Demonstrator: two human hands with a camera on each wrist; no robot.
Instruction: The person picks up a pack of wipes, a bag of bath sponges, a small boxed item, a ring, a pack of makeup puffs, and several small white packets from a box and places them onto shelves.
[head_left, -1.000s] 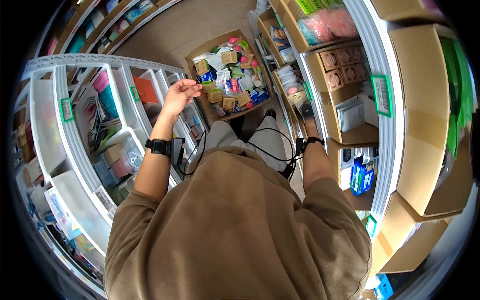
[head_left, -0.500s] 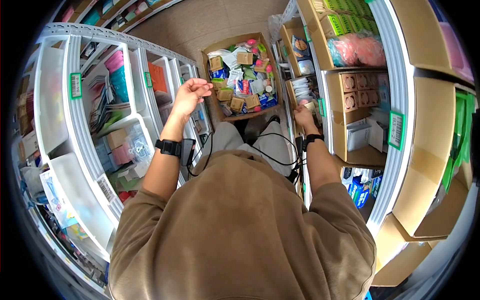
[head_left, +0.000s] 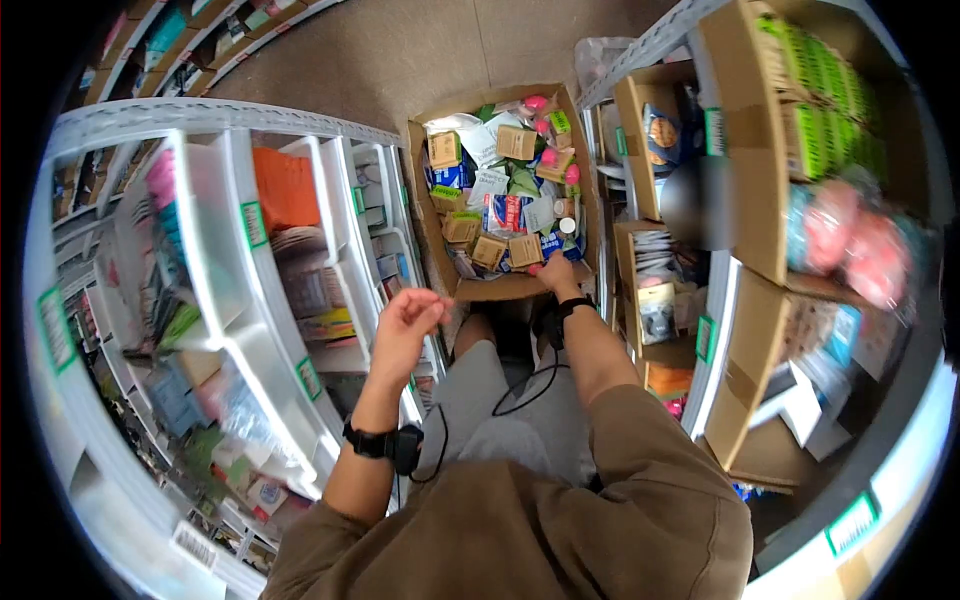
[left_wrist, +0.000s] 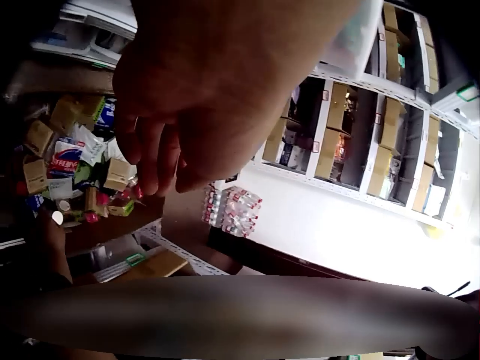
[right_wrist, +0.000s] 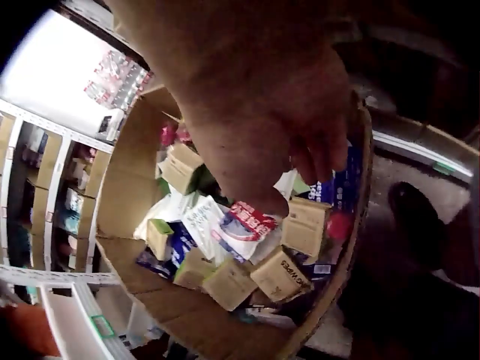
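Observation:
My right hand (head_left: 562,274) is over the near right corner of a cardboard box (head_left: 500,288) on the floor, fingers pointing down among its contents. In the right wrist view, thumb and fingers stand apart with nothing seen gripped between them. Nearby in the box are tan wipes packs (right_wrist: 279,274), a red, white and blue packet (right_wrist: 246,229), white packets (head_left: 489,188), pink round-ended items (right_wrist: 340,225) and a white-capped jar (head_left: 567,225). Loosely curled and holding nothing, my left hand (head_left: 405,335) hangs in the air left of the box.
White shelving with plastic bins (head_left: 210,250) runs along the left. Shelves of cardboard bins (head_left: 752,140) line the right, holding green packs (head_left: 830,110) and pink bagged goods (head_left: 870,255). In the left wrist view, bottle packs (left_wrist: 238,211) stand by a far wall.
My right hand has moved from a right-hand shelf bin over to the box, where it now reaches down. My left hand stays raised and empty, lower in the head view, which has shifted.

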